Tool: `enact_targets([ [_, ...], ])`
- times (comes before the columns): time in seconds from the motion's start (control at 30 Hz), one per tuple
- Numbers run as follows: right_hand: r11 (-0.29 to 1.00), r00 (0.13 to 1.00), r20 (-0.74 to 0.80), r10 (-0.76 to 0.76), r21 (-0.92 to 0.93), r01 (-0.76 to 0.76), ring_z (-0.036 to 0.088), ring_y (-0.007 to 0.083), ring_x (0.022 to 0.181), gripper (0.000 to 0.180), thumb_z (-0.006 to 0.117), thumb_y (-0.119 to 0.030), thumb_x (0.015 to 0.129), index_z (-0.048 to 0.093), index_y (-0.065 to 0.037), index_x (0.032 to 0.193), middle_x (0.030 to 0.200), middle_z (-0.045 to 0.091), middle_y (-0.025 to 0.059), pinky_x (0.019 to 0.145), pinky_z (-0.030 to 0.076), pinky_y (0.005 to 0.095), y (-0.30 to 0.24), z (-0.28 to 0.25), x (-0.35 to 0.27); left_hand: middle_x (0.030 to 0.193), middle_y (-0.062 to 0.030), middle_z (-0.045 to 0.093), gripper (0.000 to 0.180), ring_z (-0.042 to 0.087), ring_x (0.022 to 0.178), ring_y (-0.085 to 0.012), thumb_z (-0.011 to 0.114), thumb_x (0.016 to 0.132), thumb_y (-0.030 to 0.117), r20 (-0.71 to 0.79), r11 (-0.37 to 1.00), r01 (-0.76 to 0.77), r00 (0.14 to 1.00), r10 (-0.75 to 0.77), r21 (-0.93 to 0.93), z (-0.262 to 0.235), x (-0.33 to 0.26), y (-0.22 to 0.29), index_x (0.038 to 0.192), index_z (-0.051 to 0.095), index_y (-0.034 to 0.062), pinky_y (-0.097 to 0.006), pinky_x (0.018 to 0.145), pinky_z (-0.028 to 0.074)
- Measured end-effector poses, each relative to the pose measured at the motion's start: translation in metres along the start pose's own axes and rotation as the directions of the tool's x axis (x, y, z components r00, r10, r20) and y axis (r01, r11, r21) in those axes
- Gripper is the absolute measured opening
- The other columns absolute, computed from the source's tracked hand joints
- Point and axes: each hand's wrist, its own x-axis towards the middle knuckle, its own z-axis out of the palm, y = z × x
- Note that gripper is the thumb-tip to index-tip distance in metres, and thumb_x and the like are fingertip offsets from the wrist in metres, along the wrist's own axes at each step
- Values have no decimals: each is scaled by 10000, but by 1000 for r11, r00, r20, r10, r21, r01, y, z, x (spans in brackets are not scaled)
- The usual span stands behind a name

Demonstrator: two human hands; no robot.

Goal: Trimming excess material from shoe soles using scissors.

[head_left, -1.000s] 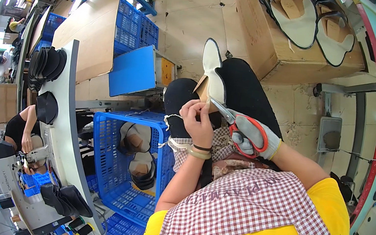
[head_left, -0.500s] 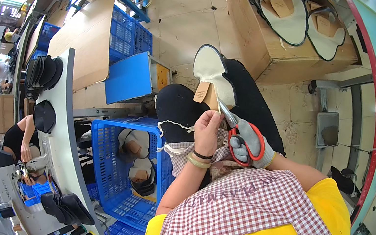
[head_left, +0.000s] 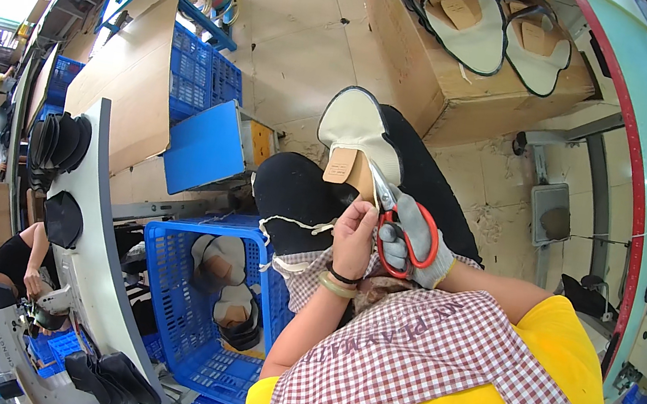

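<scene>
- The shoe upper (head_left: 356, 135), cream lining ringed with a black edge and carrying a tan paper tag, lies across the person's lap on the dark trousers, tilted up toward the head so the edge under work faces the eyes.
- The left hand (head_left: 353, 237) is bare, its grip pinched narrow at the upper's near edge, seemingly holding it taut beside the blades; exactly what sits between the fingertips is too small to tell.
- The right hand (head_left: 410, 246), in a grey work glove, has its grip closed through the red handles of the scissors (head_left: 394, 214), blades pointing up at the tag end of the upper.
- A white cord (head_left: 293, 227) trails off the lap to the left, loose.
- The blue crate (head_left: 171, 296) stands on the floor just beside the left knee, within easy drop; it holds a few similar uppers lying lining-up.
- The cardboard box (head_left: 448, 69) ahead bears two more uppers with black edges on its top.
- The curved grey tabletop (head_left: 89, 248) at left carries stacked black pieces; another person works beside it.
</scene>
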Motion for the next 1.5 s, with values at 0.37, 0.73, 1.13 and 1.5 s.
enact_targets([
  [0.37,987,996,-90,-24,-162,9,432,72,448,366,508,-504,925,503,-139,959,664,501,-16,376,347,205,-9,-10,-1,792,60,500,51,439,727,-15,579,913,78,139,954,-54,990,13,296,-13,-13,-2,875,556,54,-178,861,370],
  [0.73,947,993,78,87,-316,-58,404,33,468,562,478,-384,976,268,-187,1459,720,528,-10,398,343,166,-20,-39,-22,937,-17,532,61,428,1063,-120,597,872,77,230,837,-72,971,-65,542,-47,-56,9,842,557,42,-314,1001,322],
  [1.13,875,989,98,113,-481,-52,379,30,448,591,468,-374,973,230,-181,1478,721,511,-20,387,328,167,-30,-34,-25,798,-103,590,31,605,766,-260,495,916,47,37,638,-300,919,392,709,2,-12,54,896,495,23,-379,743,476],
  [1.5,811,991,-10,133,-573,-115,380,23,462,542,484,-333,965,308,-192,1458,711,505,-38,404,330,164,-54,-21,-27,757,-134,555,76,576,710,-310,664,702,31,212,345,-349,902,377,871,-1,37,31,739,601,9,-375,628,473],
])
